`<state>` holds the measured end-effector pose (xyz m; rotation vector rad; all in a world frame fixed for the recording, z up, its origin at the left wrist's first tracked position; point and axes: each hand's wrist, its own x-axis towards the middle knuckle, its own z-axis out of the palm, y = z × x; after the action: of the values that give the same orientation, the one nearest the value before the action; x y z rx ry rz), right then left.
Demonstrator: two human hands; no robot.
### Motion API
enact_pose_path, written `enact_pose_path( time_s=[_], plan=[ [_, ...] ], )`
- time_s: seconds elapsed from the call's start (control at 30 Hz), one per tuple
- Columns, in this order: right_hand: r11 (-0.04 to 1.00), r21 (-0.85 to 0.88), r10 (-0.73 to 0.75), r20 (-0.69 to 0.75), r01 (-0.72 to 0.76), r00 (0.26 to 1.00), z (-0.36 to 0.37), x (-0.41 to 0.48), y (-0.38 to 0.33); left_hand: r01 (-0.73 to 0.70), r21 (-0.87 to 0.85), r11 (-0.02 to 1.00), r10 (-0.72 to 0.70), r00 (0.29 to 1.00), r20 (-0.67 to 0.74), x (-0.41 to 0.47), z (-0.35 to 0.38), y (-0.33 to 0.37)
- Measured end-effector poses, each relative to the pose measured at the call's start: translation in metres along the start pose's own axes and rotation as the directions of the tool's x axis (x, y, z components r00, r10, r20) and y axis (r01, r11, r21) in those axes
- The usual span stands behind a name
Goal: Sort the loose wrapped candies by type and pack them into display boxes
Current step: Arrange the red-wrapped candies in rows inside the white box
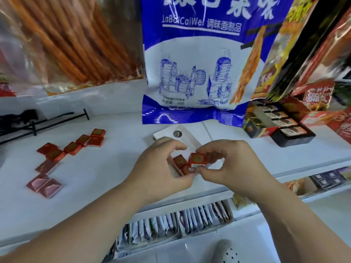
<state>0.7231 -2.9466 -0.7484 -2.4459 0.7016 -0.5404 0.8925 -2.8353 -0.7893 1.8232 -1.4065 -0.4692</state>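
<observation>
Your right hand (230, 164) pinches a red wrapped candy (197, 159) above the white desk (117, 168); your left hand (161, 168) clamps more red candies (180, 162). The open display box (275, 124) behind holds rows of dark wrapped pieces (284, 122). Loose red candies (76, 145) lie left.

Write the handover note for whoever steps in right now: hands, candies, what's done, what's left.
Left hand: grip shut on a small stack of red candies.
Right hand: grip shut on one red candy, held against that stack.
Loose on the white counter, left: more red squares and pink squares.
Display box, back right, holds dark candies.
Done: nothing red or pink visibly boxed.
Left: finish stacking, box the reds, then the pinks.
</observation>
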Motion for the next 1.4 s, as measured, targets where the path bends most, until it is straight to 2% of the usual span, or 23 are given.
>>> enact_pose_path(
  time_s=[0.1, 0.17, 0.27, 0.47, 0.6, 0.7, 1.0, 1.13, 1.23, 1.4],
  plan=[
    [0.996, 0.008, 0.092, -0.043, -0.091, 0.995, -0.007, -0.001, 0.01, 0.098, 0.31, 0.946, -0.099, 0.995, -0.013, 0.001, 0.007, -0.003],
    [0.994, -0.035, 0.103, -0.058, -0.105, 0.993, -0.011, -0.002, 0.014, 0.144, 0.387, 0.911, -0.164, 0.986, 0.019, 0.003, 0.01, -0.005],
    [0.991, -0.089, 0.092, -0.041, -0.096, 0.995, -0.011, -0.003, 0.014, 0.131, 0.421, 0.897, -0.164, 0.985, 0.045, 0.005, 0.011, -0.01],
    [0.987, -0.116, 0.116, 0.019, -0.114, 0.993, -0.004, 0.0, 0.015, 0.038, 0.301, 0.953, -0.086, 0.985, 0.148, 0.005, -0.004, -0.017],
    [0.987, -0.096, 0.135, 0.05, -0.13, 0.99, 0.002, 0.002, 0.012, -0.038, 0.274, 0.961, -0.058, 0.941, 0.334, 0.0, -0.021, -0.022],
    [0.987, -0.12, 0.128, 0.143, -0.111, 0.981, 0.013, 0.004, 0.008, -0.092, 0.27, 0.958, -0.024, 0.917, 0.397, -0.005, -0.026, -0.024],
    [0.979, -0.192, 0.136, 0.388, -0.064, 0.911, 0.02, 0.006, 0.003, -0.117, 0.284, 0.952, 0.003, 0.928, 0.373, -0.013, -0.028, -0.028],
    [0.982, -0.167, 0.148, 0.412, -0.086, 0.899, 0.01, 0.001, 0.002, -0.119, 0.267, 0.956, 0.02, 0.938, 0.347, -0.013, -0.031, -0.036],
    [0.969, -0.232, 0.183, 0.468, -0.079, 0.865, 0.011, -0.003, 0.001, -0.11, 0.245, 0.963, 0.021, 0.94, 0.339, -0.012, -0.032, -0.038],
    [0.958, -0.282, 0.17, 0.391, -0.057, 0.905, 0.019, -0.003, 0.002, -0.087, 0.237, 0.968, 0.013, 0.955, 0.296, -0.009, -0.03, -0.036]
  ],
)
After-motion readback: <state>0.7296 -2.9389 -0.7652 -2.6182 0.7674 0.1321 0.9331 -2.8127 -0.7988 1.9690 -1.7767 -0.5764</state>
